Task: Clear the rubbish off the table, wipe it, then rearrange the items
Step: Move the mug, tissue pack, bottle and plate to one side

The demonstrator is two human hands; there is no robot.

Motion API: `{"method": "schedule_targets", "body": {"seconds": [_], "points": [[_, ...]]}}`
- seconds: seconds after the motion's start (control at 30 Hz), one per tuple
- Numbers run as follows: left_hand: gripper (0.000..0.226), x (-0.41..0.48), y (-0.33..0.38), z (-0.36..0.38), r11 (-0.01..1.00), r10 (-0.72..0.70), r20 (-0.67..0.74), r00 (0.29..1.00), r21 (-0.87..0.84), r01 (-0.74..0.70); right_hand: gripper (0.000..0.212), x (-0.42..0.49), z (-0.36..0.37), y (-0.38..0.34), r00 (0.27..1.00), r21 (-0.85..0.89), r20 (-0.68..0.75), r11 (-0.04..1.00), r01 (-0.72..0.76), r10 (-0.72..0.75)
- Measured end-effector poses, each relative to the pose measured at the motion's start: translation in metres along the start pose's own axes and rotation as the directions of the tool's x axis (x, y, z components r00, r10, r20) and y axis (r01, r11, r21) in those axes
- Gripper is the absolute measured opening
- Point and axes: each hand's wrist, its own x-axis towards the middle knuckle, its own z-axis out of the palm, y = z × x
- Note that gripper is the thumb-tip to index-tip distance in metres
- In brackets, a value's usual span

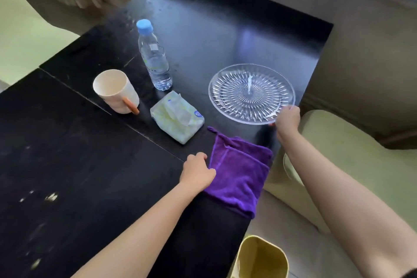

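Table [94, 165], black, seen from above. R. hand [287, 119] pinched the near rim of the clear glass plate [251, 93], toward the table's right edge (lifted or resting: cannot tell). L. hand [197, 170] lay on the tabletop w/ fingers loosely bent, gripping nothing, its thumb side touching the left edge of the folded purple cloth [239, 171]. Beyond the cloth, 1 tissue pack [177, 116], 1 cream cup [116, 91] and 1 upright water bottle [154, 56] stood close together. Yellow bin [259, 257] sat below the near corner.
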Motion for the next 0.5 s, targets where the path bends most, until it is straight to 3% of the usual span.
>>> {"method": "schedule_targets", "body": {"seconds": [0.13,0.23,0.3,0.37,0.43,0.5], "points": [[0.058,-0.009,-0.002,0.017,0.994,0.083,-0.088,0.993,0.078,-0.076,0.013,0.007,0.007,0.007,0.998,0.016,0.008,0.998,-0.058,0.058],[0.059,-0.022,-0.005,0.031,0.890,0.345,-0.133,0.929,0.361,-0.279,0.015,0.013,0.006,0.013,0.984,0.033,0.100,0.988,-0.152,0.148],[0.058,-0.028,-0.012,0.040,0.748,0.535,-0.050,0.843,0.493,-0.445,0.011,0.016,0.005,0.016,0.968,0.032,0.152,0.978,-0.208,0.201],[0.059,-0.029,-0.019,0.045,0.619,0.635,0.081,0.769,0.542,-0.568,0.010,0.015,0.003,0.014,0.959,0.020,0.177,0.973,-0.230,0.223],[0.062,-0.027,-0.026,0.045,0.569,0.673,0.124,0.729,0.543,-0.617,0.011,0.010,0.000,0.013,0.952,0.081,0.193,0.963,-0.256,0.237],[0.058,-0.023,-0.030,0.041,0.557,0.695,0.129,0.707,0.525,-0.644,0.035,-0.002,-0.008,0.016,0.956,0.019,0.199,0.974,-0.226,0.218]]}}
